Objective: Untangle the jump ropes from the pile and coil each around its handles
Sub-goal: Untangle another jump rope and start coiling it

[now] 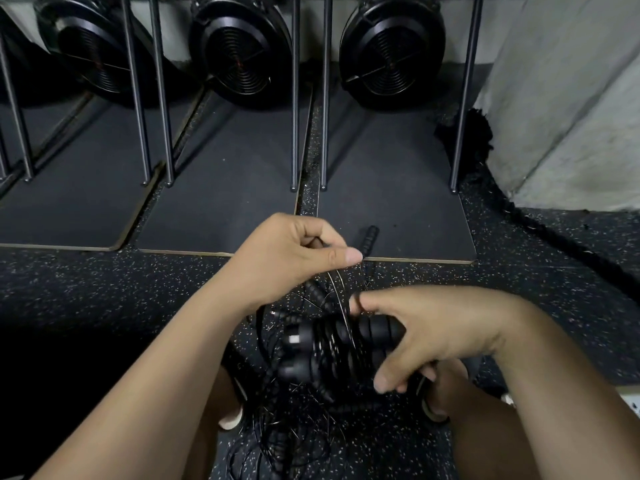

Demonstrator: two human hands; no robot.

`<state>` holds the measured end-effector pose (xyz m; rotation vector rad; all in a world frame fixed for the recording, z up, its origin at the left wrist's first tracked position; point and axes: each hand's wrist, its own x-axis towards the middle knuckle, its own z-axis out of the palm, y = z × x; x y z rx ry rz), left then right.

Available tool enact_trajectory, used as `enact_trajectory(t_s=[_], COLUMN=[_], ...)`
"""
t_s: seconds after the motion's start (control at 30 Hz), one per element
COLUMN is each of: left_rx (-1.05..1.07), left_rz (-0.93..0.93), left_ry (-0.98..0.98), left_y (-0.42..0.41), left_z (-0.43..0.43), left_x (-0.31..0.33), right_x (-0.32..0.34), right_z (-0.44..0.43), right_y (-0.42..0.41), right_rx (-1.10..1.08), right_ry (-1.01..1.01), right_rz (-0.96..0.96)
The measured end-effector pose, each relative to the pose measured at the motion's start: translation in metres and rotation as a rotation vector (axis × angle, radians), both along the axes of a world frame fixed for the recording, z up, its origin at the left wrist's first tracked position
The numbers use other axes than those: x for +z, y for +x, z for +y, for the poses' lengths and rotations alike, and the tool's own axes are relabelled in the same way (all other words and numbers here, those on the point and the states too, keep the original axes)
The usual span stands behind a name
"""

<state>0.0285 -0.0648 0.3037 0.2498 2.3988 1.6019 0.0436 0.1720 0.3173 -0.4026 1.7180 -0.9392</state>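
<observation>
**Clerk:** State the item under examination.

**Inspector:** A pair of black ribbed plastic jump-rope handles [346,344], side by side and roughly level, low in the centre of view above the speckled black rubber floor [104,289]. A thin dark wire rope [337,289] is wound in close turns round their middle.

**Clerk:** Grip?

**Inspector:** The right hand [426,334] is clamped on the handles' right ends, fingers curled beneath. The left hand [294,258] is raised behind them, thumb and curled fingers pinching the wire rope, which runs down to the coil.

**Clerk:** Remaining ropes?

**Inspector:** A tangled pile of thin black ropes and ribbed handles [294,438] lies on the floor directly below. One loose black ribbed handle [370,237] rests on the dark flat mat [398,202], just beyond the left thumb tip.

**Clerk:** Edges and clearance?

**Inspector:** The mat's front edge runs just behind the left hand. Upright metal rods [294,98] stand further back. A grey concrete wall [571,98] closes the right, with a thick black braided rope [554,233] at its foot. Open floor lies left of the left forearm, and between the right hand and that braided rope
</observation>
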Motion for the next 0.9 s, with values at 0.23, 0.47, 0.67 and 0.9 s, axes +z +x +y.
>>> enact_trajectory(t_s=[0.23,0.47,0.67,0.9], left_rx=[0.018,-0.043,-0.111,-0.089], left_rz=[-0.247,-0.156,-0.106,-0.089], left_ry=[-0.126,-0.132,-0.202,-0.05], left_y=[0.007,0.005,0.005,0.003], left_z=[0.001,0.013,0.008,0.0], left_x=[-0.001,-0.005,-0.008,-0.003], right_x=[0.012,-0.009,-0.025,-0.021], right_z=[0.008,0.006,0.008,-0.001], right_y=[-0.003,-0.024,-0.021,-0.007], right_rx=[-0.277,-0.888,-0.668,-0.094], right_ry=[-0.68,-0.353,0.028,0.177], right_rz=[-0.065,0.189,0.259,0.167])
